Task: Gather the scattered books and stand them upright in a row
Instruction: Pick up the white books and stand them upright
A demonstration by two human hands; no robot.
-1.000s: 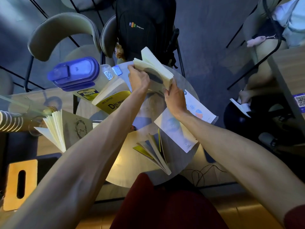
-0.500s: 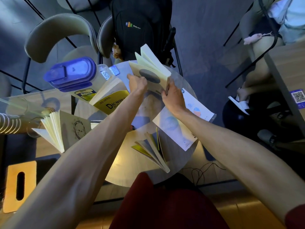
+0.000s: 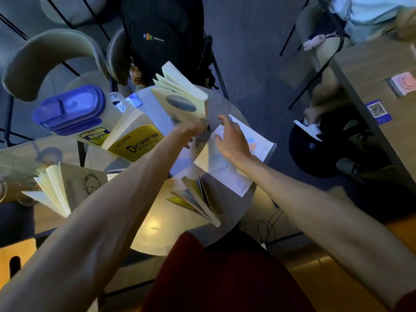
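Observation:
A cream book with a grey oval on its cover (image 3: 182,97) stands on end at the far side of the round table (image 3: 157,230), its pages fanned. My left hand (image 3: 188,134) grips its lower edge. My right hand (image 3: 229,138) hovers with fingers apart over a flat white booklet (image 3: 258,143). A yellow book (image 3: 137,140) stands tilted to the left. A book with a sketched face (image 3: 74,185) stands fanned at the left. A thin yellow and grey book (image 3: 198,199) stands fanned near the middle.
A large bottle with a blue lid (image 3: 69,109) stands at the far left of the table. A black backpack (image 3: 164,34) sits on a chair beyond it. Another person sits at the right by a wooden table (image 3: 371,70). Cables (image 3: 267,226) lie on the floor.
My right hand has let go of the cream book and moved right over the white booklet. The cream book now stands more upright with its pages fanned, held by my left hand alone.

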